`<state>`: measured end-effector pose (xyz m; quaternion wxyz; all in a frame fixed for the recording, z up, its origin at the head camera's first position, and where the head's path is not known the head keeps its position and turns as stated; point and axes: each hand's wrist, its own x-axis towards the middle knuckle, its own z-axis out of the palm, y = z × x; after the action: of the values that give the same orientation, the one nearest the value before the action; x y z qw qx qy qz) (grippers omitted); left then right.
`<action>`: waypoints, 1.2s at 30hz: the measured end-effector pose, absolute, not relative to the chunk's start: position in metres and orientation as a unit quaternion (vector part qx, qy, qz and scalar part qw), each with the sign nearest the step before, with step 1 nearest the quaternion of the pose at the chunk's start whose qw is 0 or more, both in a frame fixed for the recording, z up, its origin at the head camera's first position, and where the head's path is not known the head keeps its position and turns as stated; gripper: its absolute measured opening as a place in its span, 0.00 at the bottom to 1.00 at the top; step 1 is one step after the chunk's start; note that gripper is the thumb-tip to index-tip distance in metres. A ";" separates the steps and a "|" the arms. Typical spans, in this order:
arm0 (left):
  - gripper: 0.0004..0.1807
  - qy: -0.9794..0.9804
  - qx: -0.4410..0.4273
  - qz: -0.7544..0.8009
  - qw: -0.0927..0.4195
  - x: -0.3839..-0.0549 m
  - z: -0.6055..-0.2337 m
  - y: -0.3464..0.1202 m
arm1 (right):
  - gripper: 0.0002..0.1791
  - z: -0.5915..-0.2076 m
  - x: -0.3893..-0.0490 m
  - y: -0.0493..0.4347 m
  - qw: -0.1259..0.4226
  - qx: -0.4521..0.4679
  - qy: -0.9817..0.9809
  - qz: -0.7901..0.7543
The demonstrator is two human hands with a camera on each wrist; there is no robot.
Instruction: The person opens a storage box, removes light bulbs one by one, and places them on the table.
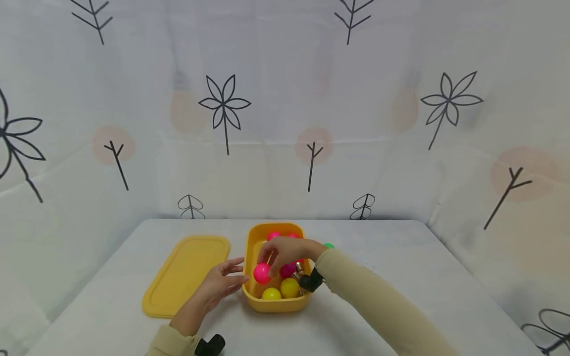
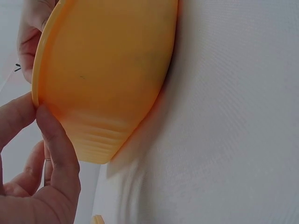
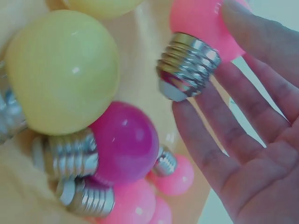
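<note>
A yellow plastic box [image 1: 276, 306] stands on the table with several round light bulbs inside. Over its left half, my right hand [image 1: 285, 251] holds a pink light bulb [image 1: 261, 273] between thumb and fingers. Its silver screw base [image 3: 187, 65] sticks out toward the wrist camera. My left hand [image 1: 218, 284] is at the box's left side, pinching the rim with thumb and index finger [image 2: 16, 116]. Inside lie a yellow bulb [image 3: 63, 70], a magenta bulb [image 3: 126, 144] and pink bulbs [image 3: 133, 198]; my right hand and wrist hide part of them in the head view.
A flat yellow lid [image 1: 189, 272] lies on the white table [image 1: 374, 242] left of the box. Something round and green [image 1: 329, 245] shows beyond my right wrist, just right of the box. A patterned cloth [image 1: 276, 173] hangs behind the table.
</note>
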<state>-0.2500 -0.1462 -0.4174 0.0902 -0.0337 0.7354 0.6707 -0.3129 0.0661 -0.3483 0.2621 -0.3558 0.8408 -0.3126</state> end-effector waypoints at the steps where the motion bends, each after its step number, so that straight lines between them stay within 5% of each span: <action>1: 0.32 0.735 -0.032 0.671 0.090 -0.250 -0.418 -0.146 | 0.13 -0.348 -0.314 0.068 0.255 -0.357 0.841 -0.316; 36: 0.31 0.733 -0.035 0.674 0.084 -0.247 -0.417 -0.144 | 0.17 -0.332 -0.296 0.125 0.048 -0.146 0.886 -0.437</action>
<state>-0.2473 -0.1436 -0.4169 0.0840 -0.0349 0.7329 0.6743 -0.2962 0.1254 -0.3322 0.0481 -0.1462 0.8862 -0.4369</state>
